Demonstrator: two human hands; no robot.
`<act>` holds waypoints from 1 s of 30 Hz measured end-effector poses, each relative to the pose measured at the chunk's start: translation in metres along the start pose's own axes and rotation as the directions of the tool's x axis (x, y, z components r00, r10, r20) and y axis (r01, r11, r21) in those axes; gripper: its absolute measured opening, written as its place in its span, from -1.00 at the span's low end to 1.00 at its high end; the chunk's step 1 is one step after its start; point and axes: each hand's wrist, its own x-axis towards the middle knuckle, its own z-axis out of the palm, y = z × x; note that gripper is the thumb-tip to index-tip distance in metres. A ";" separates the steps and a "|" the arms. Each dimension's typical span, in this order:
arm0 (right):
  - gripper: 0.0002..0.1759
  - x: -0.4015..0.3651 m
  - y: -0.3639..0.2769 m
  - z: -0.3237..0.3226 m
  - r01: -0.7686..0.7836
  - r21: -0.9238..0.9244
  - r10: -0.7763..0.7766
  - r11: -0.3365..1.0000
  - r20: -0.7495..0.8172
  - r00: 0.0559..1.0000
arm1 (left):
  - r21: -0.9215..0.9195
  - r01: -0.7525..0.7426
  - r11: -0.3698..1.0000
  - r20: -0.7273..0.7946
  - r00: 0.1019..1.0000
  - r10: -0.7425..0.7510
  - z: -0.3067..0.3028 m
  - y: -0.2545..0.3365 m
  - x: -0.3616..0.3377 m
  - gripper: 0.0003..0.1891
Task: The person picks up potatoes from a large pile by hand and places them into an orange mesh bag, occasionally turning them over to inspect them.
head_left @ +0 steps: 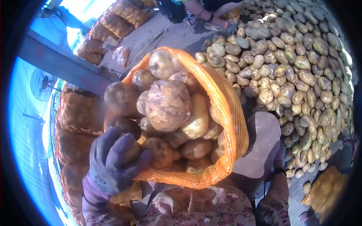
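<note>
An orange mesh bag (226, 113) stands open in front of my body, filled with potatoes (167, 105) of mixed sizes, a large round one on top. My left hand (118, 152), in a dark purple glove, is at the bag's near left rim with its fingers curled round a potato (132, 153). Other potatoes lie right beside its fingertips. My right hand (279, 156), partly seen, is low beside my knee at the edge of the potato pile, its fingers mostly hidden.
A big heap of loose potatoes (301, 79) covers the right side. Full mesh sacks (79, 113) are stacked at the left and upper left. A person (203, 13) crouches at the top by the heap. A metal beam (64, 62) and a fan (41, 83) stand at the left.
</note>
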 end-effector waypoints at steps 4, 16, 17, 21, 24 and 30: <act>-0.64 -0.024 -0.115 -0.108 0.472 0.222 -0.387 0.853 -0.337 0.858 | -0.055 -0.001 0.999 -0.113 0.994 -0.005 0.010 -0.002 -0.005 -0.51; -0.17 -0.246 -0.523 -0.174 0.985 -0.074 -0.982 -0.158 -0.094 -0.164 | -0.114 -0.026 0.993 -0.228 0.974 0.000 0.028 -0.011 -0.028 -0.58; -0.26 -0.250 -0.528 -0.167 0.978 -0.102 -0.981 -0.183 -0.045 -0.189 | -0.122 -0.012 0.992 -0.282 0.959 -0.023 0.033 -0.012 -0.033 -0.60; -0.49 -0.258 -0.527 -0.126 0.920 -0.313 -0.967 -0.233 -0.026 -0.254 | -0.180 0.105 0.978 -0.368 0.915 -0.166 0.047 -0.010 -0.046 -0.63; -0.50 -0.260 -0.532 -0.123 0.968 -0.190 -0.985 -0.167 -0.002 -0.170 | -0.191 0.069 0.979 -0.371 0.918 -0.137 0.048 -0.012 -0.040 -0.58; -0.36 -0.217 -0.469 -0.196 0.987 0.073 -0.892 -0.141 -0.441 -0.095 | -0.137 0.017 0.990 -0.420 0.904 -0.074 0.055 -0.014 -0.040 -0.63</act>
